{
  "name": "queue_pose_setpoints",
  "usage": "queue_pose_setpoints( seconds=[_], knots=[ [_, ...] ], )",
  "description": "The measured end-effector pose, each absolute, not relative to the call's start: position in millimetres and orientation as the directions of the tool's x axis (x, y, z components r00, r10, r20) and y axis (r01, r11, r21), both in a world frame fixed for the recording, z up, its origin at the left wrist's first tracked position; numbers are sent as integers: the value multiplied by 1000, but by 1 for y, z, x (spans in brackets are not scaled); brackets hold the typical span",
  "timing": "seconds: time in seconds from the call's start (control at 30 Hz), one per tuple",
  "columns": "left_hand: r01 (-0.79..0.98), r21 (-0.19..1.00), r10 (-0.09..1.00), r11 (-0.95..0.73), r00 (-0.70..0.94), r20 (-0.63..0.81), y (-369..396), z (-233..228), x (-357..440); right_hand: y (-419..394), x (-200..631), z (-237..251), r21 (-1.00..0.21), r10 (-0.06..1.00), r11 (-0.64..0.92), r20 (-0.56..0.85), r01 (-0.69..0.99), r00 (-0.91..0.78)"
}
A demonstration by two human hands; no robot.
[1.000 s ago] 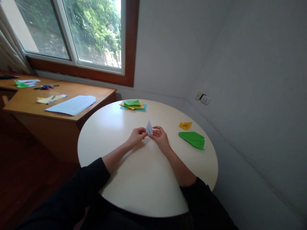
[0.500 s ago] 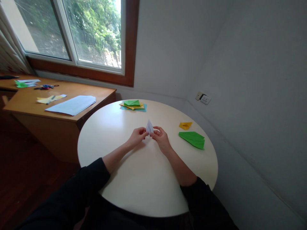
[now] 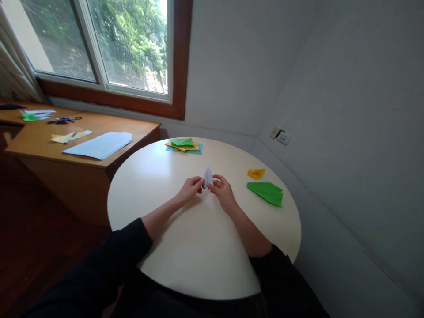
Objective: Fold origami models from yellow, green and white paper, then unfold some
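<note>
Round cream table (image 3: 198,247): stack of coloured papers (image 3: 184,145) at far edge, green folded plane (image 3: 266,193) & small yellow folded piece (image 3: 256,173) just beside it, right side.

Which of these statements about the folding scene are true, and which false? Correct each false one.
1. Both hands, left hand and right hand, hold the white folded paper. True.
2. The green paper plane lies left of the hands. False: it lies to their right.
3. A small yellow folded piece lies beside the plane. True.
4. The round table is black. False: it is cream.
</note>
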State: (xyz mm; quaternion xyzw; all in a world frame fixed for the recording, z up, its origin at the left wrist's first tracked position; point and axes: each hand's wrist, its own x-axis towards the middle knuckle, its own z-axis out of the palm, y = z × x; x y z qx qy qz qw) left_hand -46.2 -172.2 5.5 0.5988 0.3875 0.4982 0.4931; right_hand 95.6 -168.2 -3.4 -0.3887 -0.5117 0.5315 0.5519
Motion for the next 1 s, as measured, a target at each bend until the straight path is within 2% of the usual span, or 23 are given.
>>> queue_pose_setpoints(
  seconds=[0.37, 1.0],
  knots=[
    [33, 966, 953, -255, 175, 246, -173, 6, -45, -167, 94, -6, -967, 971, 189, 210, -170, -116],
    [32, 948, 938, -317, 158, 309, -166, -1, -47, -165, 96, -7, -982, 984, 163, 169, -96, -57]
  ],
)
